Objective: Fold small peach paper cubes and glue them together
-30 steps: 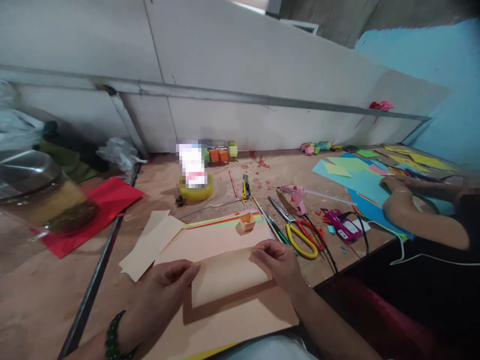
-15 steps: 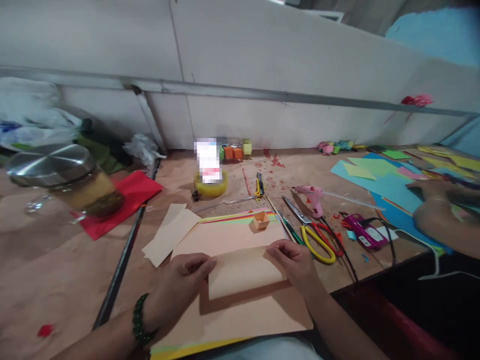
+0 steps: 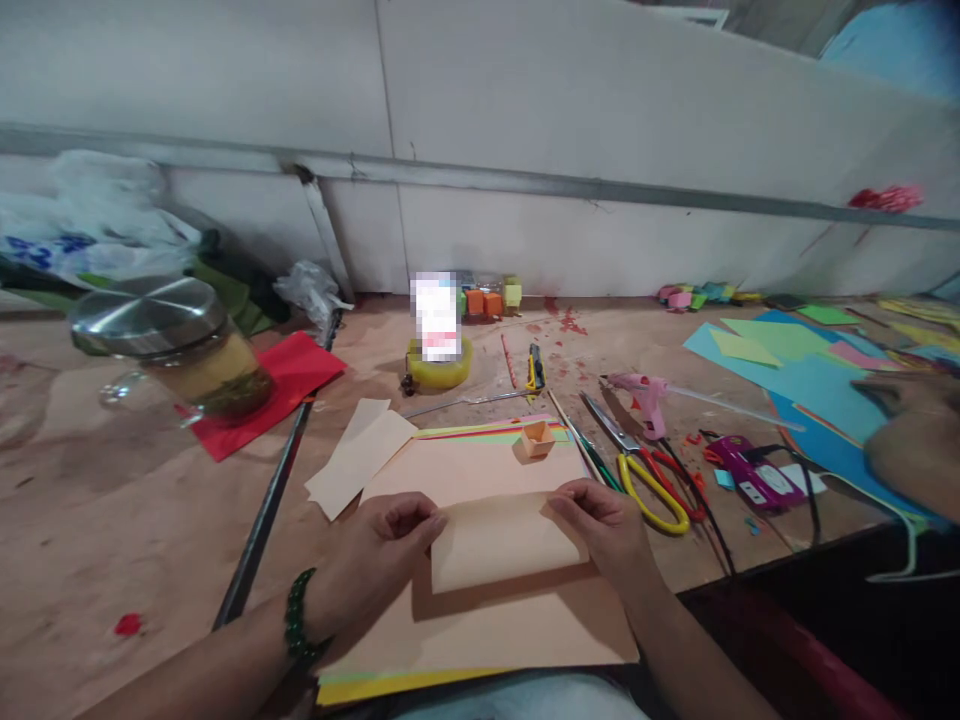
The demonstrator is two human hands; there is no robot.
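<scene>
A peach-coloured sheet of paper (image 3: 510,545), bent over along its far side, is held between my two hands. My left hand (image 3: 386,555) pinches its left end between thumb and fingers, and a green bead bracelet (image 3: 298,612) circles that wrist. At the other end, my right hand (image 3: 606,528) grips the far right corner the same way. Beneath lies a stack of larger coloured sheets (image 3: 525,640), peach on top with yellow and green edges showing. A small folded paper box (image 3: 538,440) sits on the stack's far right part.
Right of the stack lie scissors (image 3: 637,480), a pink glue gun (image 3: 641,395) and a purple device (image 3: 757,475). A yellow cutter (image 3: 535,370) and tape roll (image 3: 439,368) lie behind. Left are paper strips (image 3: 360,450) and a lidded glass jar (image 3: 217,375). Another person's hand (image 3: 915,440) is far right.
The view has swung slightly left, so everything sits further right in the picture. Both hands keep their hold on the bent sheet, with little visible motion.
</scene>
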